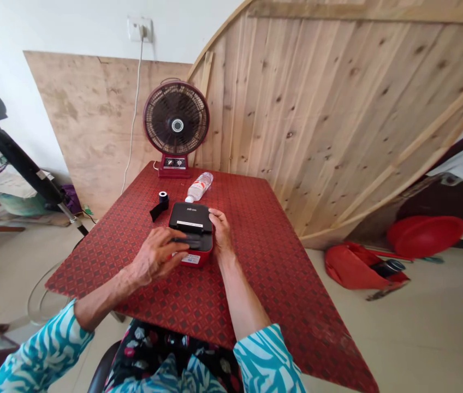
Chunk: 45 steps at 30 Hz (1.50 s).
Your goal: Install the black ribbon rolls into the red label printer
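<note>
A small box-shaped machine with a black top and red sides, which looks like a label printer (193, 215), stands on the table in front of me. My right hand (221, 232) grips its right side, thumb near the top edge. Over the front part of its top, my left hand (161, 251) has fingers and thumb brought together around a dark, blurred piece (193, 240); I cannot tell whether that piece is loose or attached. Left of the printer stands a roll of black ribbon (163, 197) with a loose end. A clear plastic bottle (200, 187) lies behind the printer.
The table (256, 218) has a red patterned cover. At its back stands a red fan (176, 125), beside a wooden panel (317, 109). A pedestal fan (27, 158) leans in at left. On the floor at right are a red bag (348, 267) and a red basin (426, 236).
</note>
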Each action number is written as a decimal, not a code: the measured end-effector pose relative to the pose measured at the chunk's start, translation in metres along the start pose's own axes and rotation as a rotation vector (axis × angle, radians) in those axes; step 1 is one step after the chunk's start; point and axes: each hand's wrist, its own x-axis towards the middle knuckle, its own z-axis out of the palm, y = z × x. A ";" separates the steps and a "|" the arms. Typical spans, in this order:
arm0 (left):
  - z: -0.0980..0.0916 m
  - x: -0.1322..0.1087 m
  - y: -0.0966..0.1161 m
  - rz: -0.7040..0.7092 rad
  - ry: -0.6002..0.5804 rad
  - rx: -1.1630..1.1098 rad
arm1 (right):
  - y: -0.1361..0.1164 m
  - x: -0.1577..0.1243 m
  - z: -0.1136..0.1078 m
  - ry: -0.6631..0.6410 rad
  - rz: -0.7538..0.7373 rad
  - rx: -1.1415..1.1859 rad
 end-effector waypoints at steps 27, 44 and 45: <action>0.045 0.011 -0.060 -0.942 0.222 -1.131 | 0.008 -0.010 0.006 0.072 -0.007 -0.012; 0.034 0.003 -0.068 -0.820 0.033 -1.259 | 0.027 -0.014 -0.006 0.103 -0.002 -0.129; 0.034 0.003 -0.067 -0.824 0.039 -1.262 | 0.026 -0.014 -0.006 0.107 0.003 -0.126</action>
